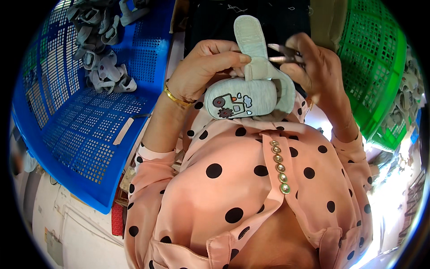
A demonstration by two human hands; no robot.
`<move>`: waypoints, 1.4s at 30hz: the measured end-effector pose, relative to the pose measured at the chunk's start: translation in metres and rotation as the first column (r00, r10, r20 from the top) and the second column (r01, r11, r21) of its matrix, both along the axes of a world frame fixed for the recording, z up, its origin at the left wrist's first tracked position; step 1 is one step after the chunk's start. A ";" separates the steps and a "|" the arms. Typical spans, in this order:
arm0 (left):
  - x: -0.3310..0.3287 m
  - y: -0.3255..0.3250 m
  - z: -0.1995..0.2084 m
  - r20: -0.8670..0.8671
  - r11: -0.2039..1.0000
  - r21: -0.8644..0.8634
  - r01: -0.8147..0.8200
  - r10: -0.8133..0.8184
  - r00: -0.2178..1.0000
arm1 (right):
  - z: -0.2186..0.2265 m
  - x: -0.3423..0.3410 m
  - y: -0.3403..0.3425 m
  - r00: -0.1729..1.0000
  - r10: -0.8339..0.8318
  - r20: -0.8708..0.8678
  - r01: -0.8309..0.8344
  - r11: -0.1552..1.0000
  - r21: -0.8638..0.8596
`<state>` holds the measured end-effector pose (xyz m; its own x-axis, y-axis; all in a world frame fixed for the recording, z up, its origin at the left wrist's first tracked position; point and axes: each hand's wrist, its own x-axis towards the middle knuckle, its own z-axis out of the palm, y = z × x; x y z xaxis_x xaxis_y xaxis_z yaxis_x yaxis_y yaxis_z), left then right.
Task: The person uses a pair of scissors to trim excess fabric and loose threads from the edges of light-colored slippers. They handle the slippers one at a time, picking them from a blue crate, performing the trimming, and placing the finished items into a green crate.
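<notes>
A small pale grey baby shoe [244, 97] with a cartoon patch on its toe is held in front of my chest. My left hand [206, 67] grips it at the strap, thumb and fingers pinching the fabric. A second grey sole piece [250, 32] stands up behind the strap. My right hand [313, 67] holds small metal snips [282, 54], their tips pointing left at the strap. A gold bangle [175, 97] sits on my left wrist.
A blue perforated plastic crate [94, 134] lies at my left with several grey baby shoes [105, 67] in its far part. A green perforated crate [371, 76] stands at my right, more grey shoes beyond it. My pink polka-dot blouse fills the lower middle.
</notes>
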<state>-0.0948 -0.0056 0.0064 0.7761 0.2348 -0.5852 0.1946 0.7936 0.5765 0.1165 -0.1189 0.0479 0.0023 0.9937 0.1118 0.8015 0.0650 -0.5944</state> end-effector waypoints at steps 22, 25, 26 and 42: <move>-0.001 -0.007 0.006 0.059 0.991 -0.092 -0.100 0.105 0.993 | 0.013 -0.013 0.003 0.928 0.082 0.363 -0.116 0.990 0.075; -0.001 -0.007 0.006 0.059 0.991 -0.092 -0.100 0.106 0.993 | 0.014 -0.013 0.004 0.921 0.097 0.378 -0.136 0.988 0.079; -0.001 -0.007 0.006 0.061 0.991 -0.093 -0.101 0.107 0.992 | 0.014 -0.013 0.004 0.920 0.103 0.377 -0.144 0.986 0.082; -0.001 -0.013 0.009 0.043 0.993 -0.031 -0.116 0.117 0.992 | 0.021 -0.014 0.001 0.932 0.184 0.312 -0.158 0.981 -0.108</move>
<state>-0.0962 -0.0189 0.0156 0.7701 0.3093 -0.5580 0.0740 0.8254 0.5596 0.1024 -0.1178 0.0689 -0.1913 0.9815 -0.0013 0.9305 0.1809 -0.3184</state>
